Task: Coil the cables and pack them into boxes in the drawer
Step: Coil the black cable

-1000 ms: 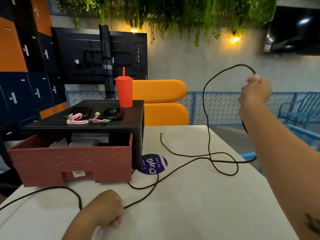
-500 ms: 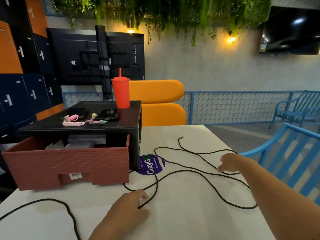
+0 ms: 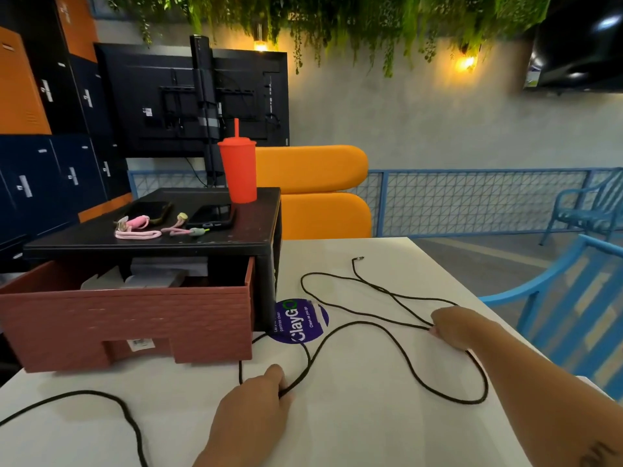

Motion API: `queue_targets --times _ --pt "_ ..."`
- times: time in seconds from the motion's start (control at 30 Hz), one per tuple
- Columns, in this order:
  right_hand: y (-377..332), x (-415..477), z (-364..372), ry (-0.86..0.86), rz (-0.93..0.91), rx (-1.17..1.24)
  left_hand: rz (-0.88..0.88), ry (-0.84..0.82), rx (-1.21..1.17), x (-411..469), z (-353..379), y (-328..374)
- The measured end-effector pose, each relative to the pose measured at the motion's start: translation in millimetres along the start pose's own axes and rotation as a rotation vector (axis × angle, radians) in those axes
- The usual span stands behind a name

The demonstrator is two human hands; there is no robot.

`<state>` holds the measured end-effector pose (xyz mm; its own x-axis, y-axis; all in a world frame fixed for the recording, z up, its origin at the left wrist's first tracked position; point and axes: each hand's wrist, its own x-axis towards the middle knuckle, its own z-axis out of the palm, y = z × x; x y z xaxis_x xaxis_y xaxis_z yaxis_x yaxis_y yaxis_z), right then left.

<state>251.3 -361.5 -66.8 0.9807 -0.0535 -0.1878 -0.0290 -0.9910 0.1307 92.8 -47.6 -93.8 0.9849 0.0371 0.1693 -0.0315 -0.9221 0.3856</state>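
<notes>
- Head view: the left hand [image 3: 251,404] lies on the white table [image 3: 354,433], fingers curled down over a bend of the black cable [image 3: 397,345], seemingly to anchor that section.
- The right hand [image 3: 453,326] presses on crossing strands farther right; whether it pinches them, I cannot tell.
- Cable sprawls uncoiled across the table, its plug end [image 3: 358,258] lying free.
- The red-brown drawer [image 3: 128,318] stands pulled open, ready for packing.

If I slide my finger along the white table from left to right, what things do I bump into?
Red-brown drawer → purple sticker → black cable → right hand.
</notes>
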Motion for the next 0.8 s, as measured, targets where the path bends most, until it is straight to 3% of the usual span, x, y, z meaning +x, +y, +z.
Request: queue_targets --times 0.13,0.3,0.37,0.5,0.57,0.7,0.8 --pt "-24.5 21.1 -3.2 0.21 -0.056 0.317 0.029 0.031 -0.081 -0.3 1.4 4.7" --pt "-61.8 11.8 -14.0 0.325 -0.27 0.653 0.098 -0.07 -0.255 -1.1 1.1 11.0" --pt "-76.7 -6.6 -20.1 0.288 -0.402 0.703 0.114 -0.085 -0.332 -1.7 0.9 14.1" --pt "-110.1 -69.3 -23.7 -0.049 -0.775 0.665 0.16 -0.029 -0.465 -5.3 -1.6 20.9" --pt "-125.0 -92.6 -18.9 -0.007 -0.862 0.574 0.179 0.012 -0.476 -7.0 -5.6 22.9" --pt "-113.0 -92.0 -16.3 0.164 -0.801 0.536 0.18 0.052 -0.429 -11.1 -15.0 20.0" --pt "-72.8 -68.3 -9.9 0.312 -0.591 0.469 0.148 0.001 -0.368 -13.4 -23.0 14.2"
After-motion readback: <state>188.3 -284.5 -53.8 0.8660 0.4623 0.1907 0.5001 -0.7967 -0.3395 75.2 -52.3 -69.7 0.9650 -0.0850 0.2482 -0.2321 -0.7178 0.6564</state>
